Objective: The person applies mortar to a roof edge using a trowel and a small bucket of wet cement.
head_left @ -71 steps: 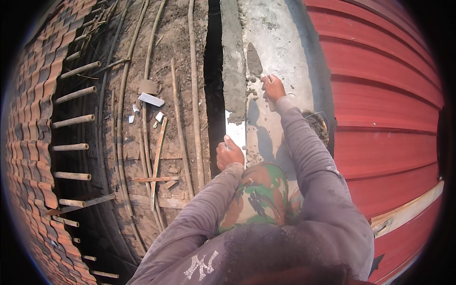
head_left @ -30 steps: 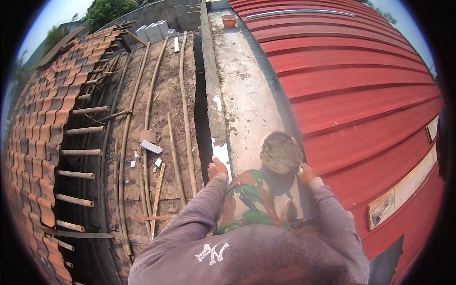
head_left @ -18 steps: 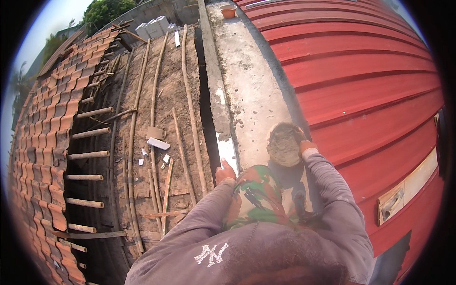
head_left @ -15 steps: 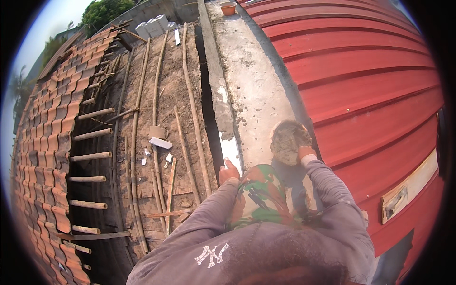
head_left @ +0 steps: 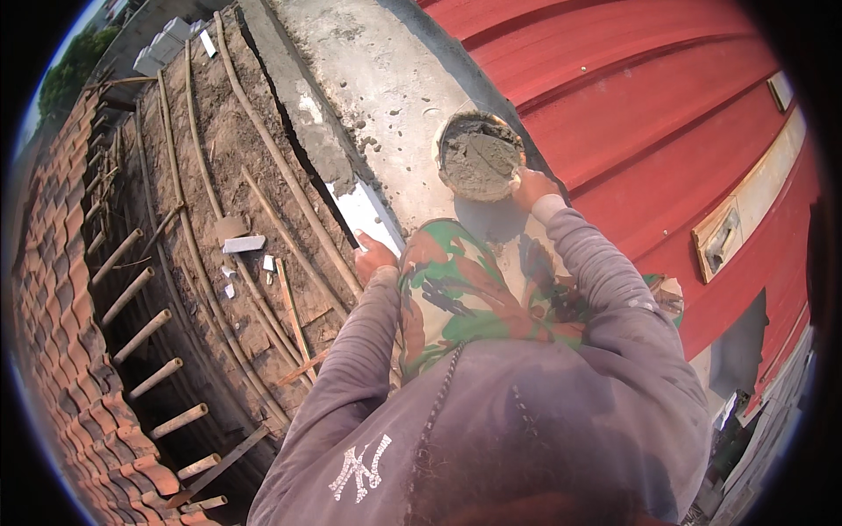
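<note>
Presumably for balance, left hand (head_left: 375, 256) rested at white block (head_left: 363, 213); right hand (head_left: 533, 188) met mortar bucket's (head_left: 441, 169) rim, stationed within easy reach; both grips unclear.

My wide, faded purple-grey sweatshirt (head_left: 482, 394) bore a white emblem (head_left: 358, 472) on the chest, and my cloth trousers (head_left: 474, 280) were blotched in green, rust-brown, beige and dark camouflage. The thick mortar (head_left: 481, 151) was dull grey in its pale-rimmed round bucket (head_left: 440, 162). I saw bright white on the flat, narrow strip (head_left: 367, 210), ribbed red on the sheet-metal roof (head_left: 649, 123), and wavy rows of orange-brown on the curved clay tiles (head_left: 66, 333).
</note>
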Tool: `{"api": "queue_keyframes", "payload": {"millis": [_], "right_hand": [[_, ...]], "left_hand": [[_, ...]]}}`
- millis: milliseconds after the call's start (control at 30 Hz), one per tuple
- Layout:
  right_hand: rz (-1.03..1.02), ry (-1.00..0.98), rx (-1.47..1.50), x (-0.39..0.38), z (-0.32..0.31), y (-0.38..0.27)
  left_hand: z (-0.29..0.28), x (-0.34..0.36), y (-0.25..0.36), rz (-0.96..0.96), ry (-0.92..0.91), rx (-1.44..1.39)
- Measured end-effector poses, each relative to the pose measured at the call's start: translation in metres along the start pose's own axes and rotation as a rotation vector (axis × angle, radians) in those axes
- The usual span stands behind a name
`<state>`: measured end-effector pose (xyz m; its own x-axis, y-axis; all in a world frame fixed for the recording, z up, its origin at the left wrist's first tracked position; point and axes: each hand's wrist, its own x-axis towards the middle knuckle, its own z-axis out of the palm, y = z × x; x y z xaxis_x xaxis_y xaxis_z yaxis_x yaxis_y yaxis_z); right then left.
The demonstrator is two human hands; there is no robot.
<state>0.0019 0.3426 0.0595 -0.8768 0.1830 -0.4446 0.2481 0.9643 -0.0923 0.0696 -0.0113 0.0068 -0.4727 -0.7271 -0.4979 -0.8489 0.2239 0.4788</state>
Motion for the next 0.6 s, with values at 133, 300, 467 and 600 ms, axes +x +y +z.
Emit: {"api": "queue_keyframes", "payload": {"millis": [133, 300, 467, 600], "right_hand": [[0.056, 0.054, 0.065, 0.012, -0.012, 0.004], [0.0, -0.02, 0.066, 0.072, 0.065, 0.022], [0.08, -0.389, 0.876, 0.043, 0.07, 0.001], [0.13, -0.293, 1.008, 0.01, 0.064, 0.018]], "left_hand": [[-0.006, -0.001, 0.004, -0.047, 0.01, 0.036], [0.013, -0.011, 0.012, 0.04, 0.038, 0.049], [-0.004, -0.006, 0.007, -0.019, 0.068, 0.059], [0.004, -0.002, 0.005, -0.02, 0.077, 0.052]]}}
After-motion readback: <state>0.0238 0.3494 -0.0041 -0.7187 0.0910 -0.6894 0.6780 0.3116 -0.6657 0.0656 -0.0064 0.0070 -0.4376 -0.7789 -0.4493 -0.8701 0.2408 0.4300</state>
